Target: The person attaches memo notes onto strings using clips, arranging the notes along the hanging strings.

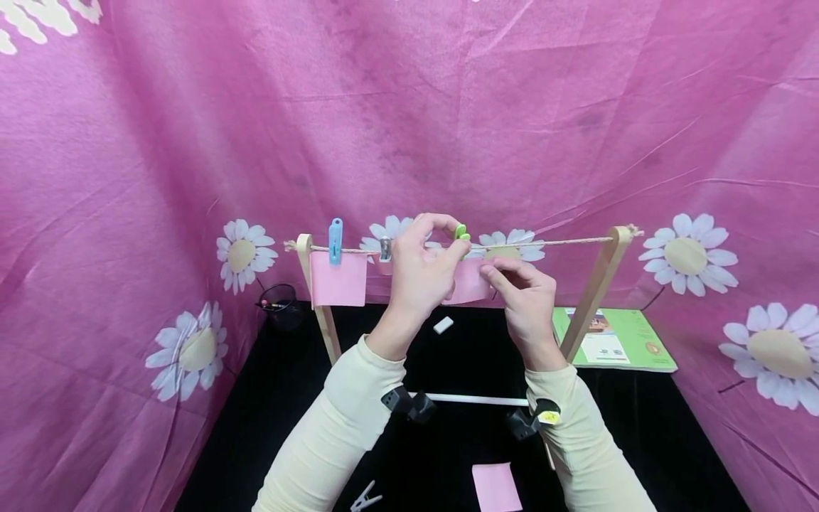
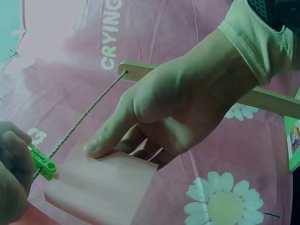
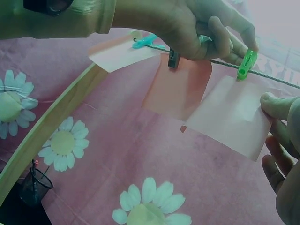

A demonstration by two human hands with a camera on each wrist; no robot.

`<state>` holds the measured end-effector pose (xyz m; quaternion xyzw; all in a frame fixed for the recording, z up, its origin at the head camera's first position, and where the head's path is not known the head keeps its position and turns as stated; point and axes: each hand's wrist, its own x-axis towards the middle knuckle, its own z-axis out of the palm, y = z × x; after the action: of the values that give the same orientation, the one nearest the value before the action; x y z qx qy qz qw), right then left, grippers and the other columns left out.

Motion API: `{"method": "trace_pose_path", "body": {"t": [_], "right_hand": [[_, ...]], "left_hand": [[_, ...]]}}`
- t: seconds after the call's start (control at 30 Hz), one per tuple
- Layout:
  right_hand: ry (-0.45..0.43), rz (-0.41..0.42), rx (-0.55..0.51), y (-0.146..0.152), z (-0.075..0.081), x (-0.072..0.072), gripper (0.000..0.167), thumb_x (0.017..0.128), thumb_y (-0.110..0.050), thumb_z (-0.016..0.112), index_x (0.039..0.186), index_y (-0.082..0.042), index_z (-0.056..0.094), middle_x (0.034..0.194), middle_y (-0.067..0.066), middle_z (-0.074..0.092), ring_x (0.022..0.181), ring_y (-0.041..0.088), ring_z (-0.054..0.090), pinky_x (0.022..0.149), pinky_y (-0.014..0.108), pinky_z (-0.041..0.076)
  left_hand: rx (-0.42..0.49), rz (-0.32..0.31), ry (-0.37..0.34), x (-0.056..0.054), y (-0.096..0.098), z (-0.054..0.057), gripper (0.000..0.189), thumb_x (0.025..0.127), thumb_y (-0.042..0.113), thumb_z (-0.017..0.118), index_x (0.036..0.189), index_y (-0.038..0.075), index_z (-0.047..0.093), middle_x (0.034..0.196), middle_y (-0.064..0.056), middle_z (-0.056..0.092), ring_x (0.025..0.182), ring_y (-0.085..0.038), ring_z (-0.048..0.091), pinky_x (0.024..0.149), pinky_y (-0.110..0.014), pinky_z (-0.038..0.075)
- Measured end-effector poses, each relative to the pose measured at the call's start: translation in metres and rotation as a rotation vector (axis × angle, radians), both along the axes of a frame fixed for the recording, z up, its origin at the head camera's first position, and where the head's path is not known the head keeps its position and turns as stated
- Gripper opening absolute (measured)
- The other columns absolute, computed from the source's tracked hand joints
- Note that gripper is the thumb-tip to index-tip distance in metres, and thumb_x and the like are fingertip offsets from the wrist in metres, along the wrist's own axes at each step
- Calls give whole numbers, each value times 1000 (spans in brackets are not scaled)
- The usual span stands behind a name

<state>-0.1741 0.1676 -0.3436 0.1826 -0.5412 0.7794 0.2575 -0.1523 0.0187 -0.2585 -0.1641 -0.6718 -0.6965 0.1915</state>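
My left hand (image 1: 424, 274) pinches a green clothespin (image 1: 461, 232) between thumb and finger, at the rope (image 1: 569, 242). Below that clothespin hangs a pink paper sheet (image 3: 229, 115), its top edge meeting the clip. My right hand (image 1: 527, 302) pinches the same sheet by its right side; the thumb (image 2: 96, 146) lies on the paper in the left wrist view. Farther left, a blue clothespin (image 1: 335, 242) holds another pink sheet (image 1: 339, 281) on the rope. Between them a dark clip (image 3: 173, 59) holds a third sheet (image 3: 176, 89), mostly behind my left hand in the head view.
Wooden posts (image 1: 595, 295) carry the rope at both ends. On the black table lie a white eraser (image 1: 443, 325), a green book (image 1: 640, 341), a loose pink sheet (image 1: 496, 488) and a white clothespin (image 1: 366, 498). A black mesh pen cup (image 1: 281, 309) stands at the left.
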Motion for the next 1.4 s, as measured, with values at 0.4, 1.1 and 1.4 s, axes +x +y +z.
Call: {"method": "trace_pose_path", "body": {"t": [0.4,1.1,1.4], "right_hand": [[68,26,-9,-3,5,-3,18,82,15,72,89,-1,78,90,1,76,86,11,69,74,18,54],[43,8,1,-3,10,-1,20,84,7,74,90,-11,78,93,-2,76,85,8,67,73,17,52],[23,31,12,-3,8,-2,25,85,15,68,94,-6,79,92,0,76,88,10,70,78,20,55]], "left_hand": [[18,-24,-95,2,-1,-2,15,84,-6,69,98,-3,63,85,-8,62,33,-6,43,33,-24,36],[19,7,-154,5,-2,-4,26,78,-4,72,103,0,69,49,2,56,30,-11,44,34,-24,37],[-24,33,-97,10,-2,-2,34,78,-4,70,112,-3,69,60,-18,66,30,-10,47,34,-25,39]]}}
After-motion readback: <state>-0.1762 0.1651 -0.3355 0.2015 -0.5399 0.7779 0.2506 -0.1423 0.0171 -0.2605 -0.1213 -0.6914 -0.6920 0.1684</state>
